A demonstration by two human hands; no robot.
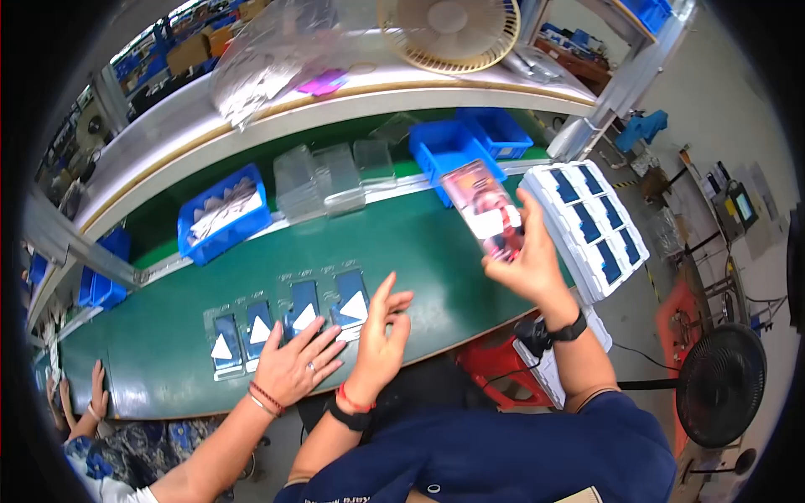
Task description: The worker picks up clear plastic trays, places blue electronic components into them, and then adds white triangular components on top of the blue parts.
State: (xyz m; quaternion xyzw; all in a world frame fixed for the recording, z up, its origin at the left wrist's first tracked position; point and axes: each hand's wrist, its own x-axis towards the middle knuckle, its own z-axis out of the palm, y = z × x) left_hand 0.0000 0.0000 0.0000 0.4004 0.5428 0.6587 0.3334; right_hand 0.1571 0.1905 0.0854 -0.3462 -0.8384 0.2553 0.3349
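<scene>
My right hand (537,260) is raised above the right part of the green table, its thumb and fingers closed on the edges of a phone-shaped glossy panel (482,205). Pinkish, red and white patches show on the panel's face; whether they are a picture or a reflection I cannot tell. My left hand (381,348) is over the table's front edge, fingers apart, holding nothing. Just left of it, a co-worker's hand (293,373) with a ring reaches toward a row of dark blue phone-sized panels in clear trays (306,306). White triangular pieces lie on them.
A white tray (584,230) with several dark blue panels stands at the right. Along the back are blue bins (222,214) and clear plastic trays (335,180). A shelf (360,96) with a fan (449,29) runs above. A red stool (503,369) stands below the front edge.
</scene>
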